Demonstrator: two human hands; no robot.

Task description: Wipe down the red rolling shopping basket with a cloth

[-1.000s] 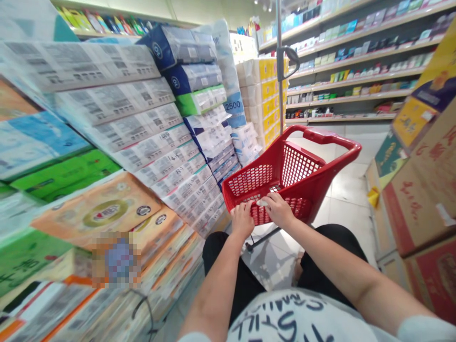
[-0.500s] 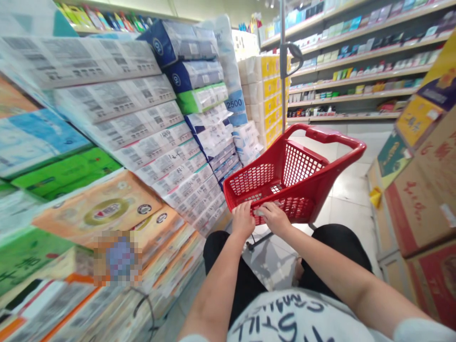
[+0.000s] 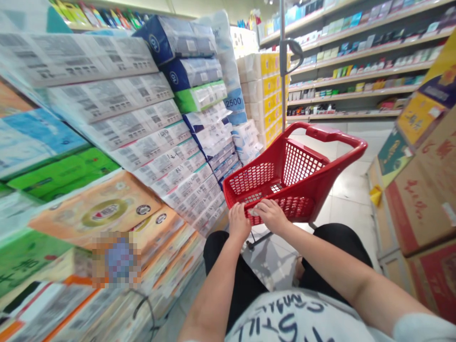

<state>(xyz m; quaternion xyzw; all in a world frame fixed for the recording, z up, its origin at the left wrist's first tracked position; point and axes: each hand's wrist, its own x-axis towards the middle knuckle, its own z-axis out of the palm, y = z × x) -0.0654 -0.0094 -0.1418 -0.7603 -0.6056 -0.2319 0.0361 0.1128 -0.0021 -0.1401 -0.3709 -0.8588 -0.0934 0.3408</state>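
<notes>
A red plastic shopping cart (image 3: 292, 190) with a mesh basket stands in front of me, and nothing shows lying inside it. My left hand (image 3: 239, 222) is closed over the near left corner of its rim, fingers curled on the edge. Close beside it, my right hand (image 3: 270, 216) rests on the same rim with bent fingers. A small whitish crumpled piece (image 3: 252, 212) shows under the right fingertips; its kind is too small to make out. The cart's handle (image 3: 331, 133) is at the far side, away from both hands.
Tall stacks of packaged tissue (image 3: 142, 118) line the left, close to the cart. Orange tissue packs (image 3: 107, 209) lie nearer me. Cardboard boxes (image 3: 420, 204) are piled on the right. Behind the cart stand a grey pole (image 3: 283, 95) and stocked shelves (image 3: 356, 71).
Both hands have shifted slightly left along the cart's rim, the small whitish piece moving with the right fingers. The cart has hardly moved.
</notes>
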